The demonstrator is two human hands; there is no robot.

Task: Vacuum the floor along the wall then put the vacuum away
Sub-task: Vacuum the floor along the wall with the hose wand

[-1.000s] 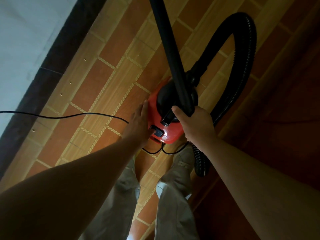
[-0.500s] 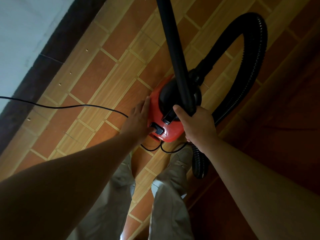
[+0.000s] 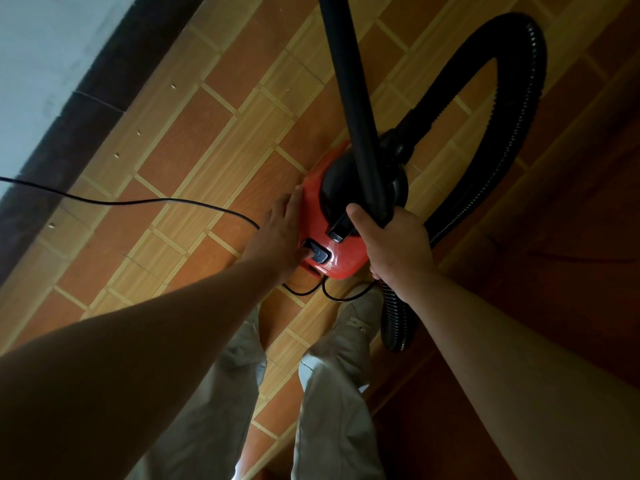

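Observation:
A small red canister vacuum with a black top stands on the tiled floor just ahead of my feet. My left hand lies against its left side with straight fingers, the thumb at the black switch. My right hand grips the black wand, which rises out of the top of the view. The ribbed black hose loops from the canister's far side round to the right and down behind my right wrist.
A black power cord runs from the left edge across the tiles to the vacuum's rear. The white wall with a dark skirting lies at the upper left. Darker reddish floor spreads to the right. My trouser legs and shoes are below.
The view has drifted slightly. Both hands keep their places on the vacuum and the wand.

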